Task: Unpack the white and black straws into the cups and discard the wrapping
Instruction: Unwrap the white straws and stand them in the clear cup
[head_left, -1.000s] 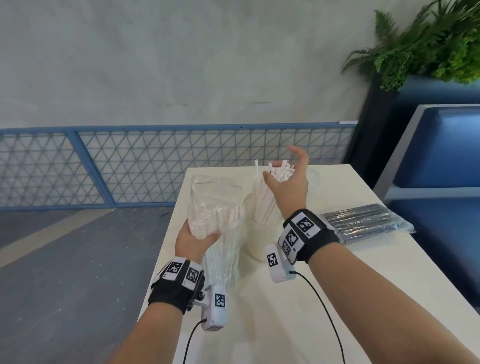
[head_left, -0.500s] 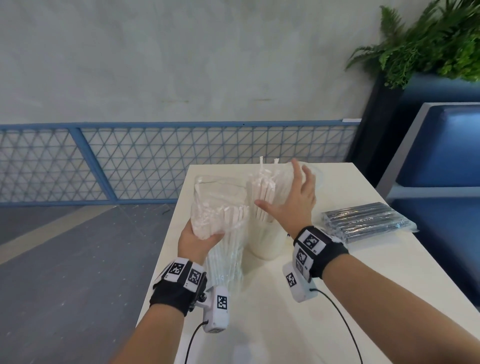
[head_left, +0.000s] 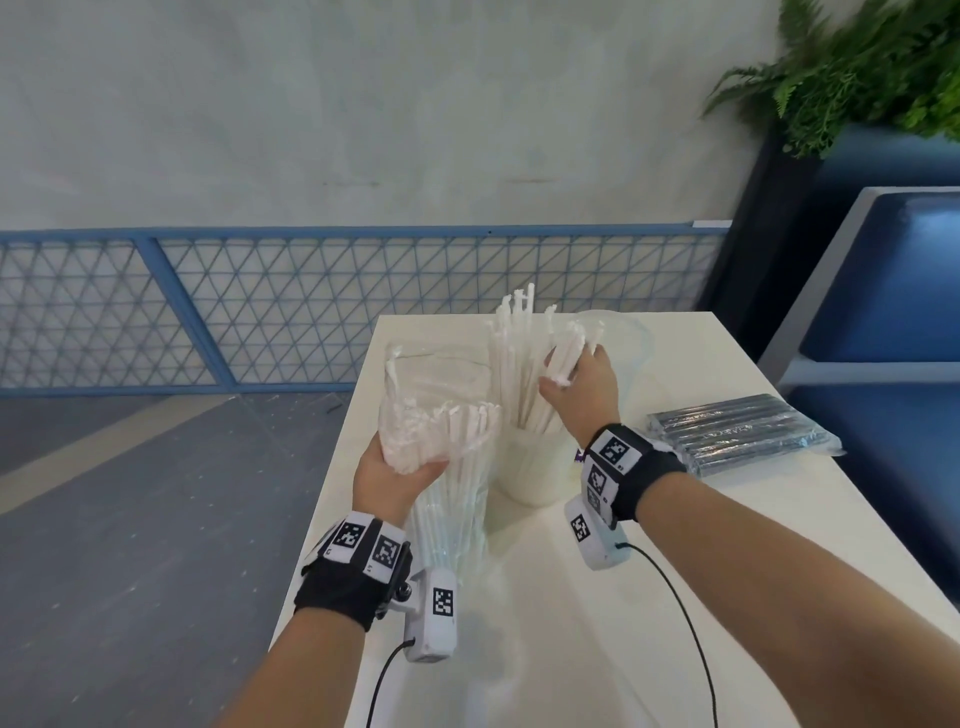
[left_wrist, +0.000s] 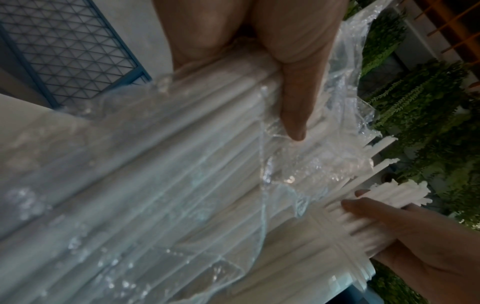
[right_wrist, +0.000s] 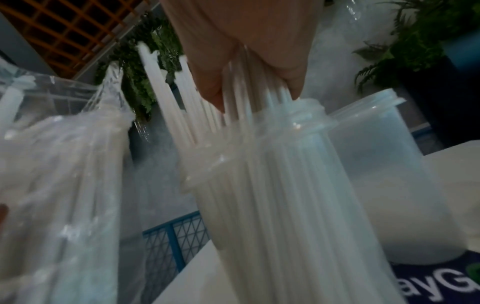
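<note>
My left hand (head_left: 410, 467) grips an opened clear plastic bag (head_left: 441, 415) that still holds white straws, upright over the table's left edge; its thumb (left_wrist: 293, 115) presses on the wrap (left_wrist: 182, 164). My right hand (head_left: 566, 369) clasps a bunch of white straws (head_left: 519, 364) standing in the near translucent cup (head_left: 530, 467). From the right wrist, the fingers (right_wrist: 213, 82) pinch those straws (right_wrist: 233, 123) just above the cup's rim (right_wrist: 259, 156). A second, empty cup (head_left: 623, 338) stands behind it. A sealed pack of black straws (head_left: 737, 441) lies on the table at the right.
The white table (head_left: 571, 649) is narrow, with floor dropping off at its left edge. A blue mesh railing (head_left: 260, 312) runs behind it. A blue bench (head_left: 883, 312) and a planter with ferns (head_left: 857, 67) stand at the right.
My right hand came down from a raised position with the white straws and now clasps them lower, in the near cup. The left hand kept hold of the bag.
</note>
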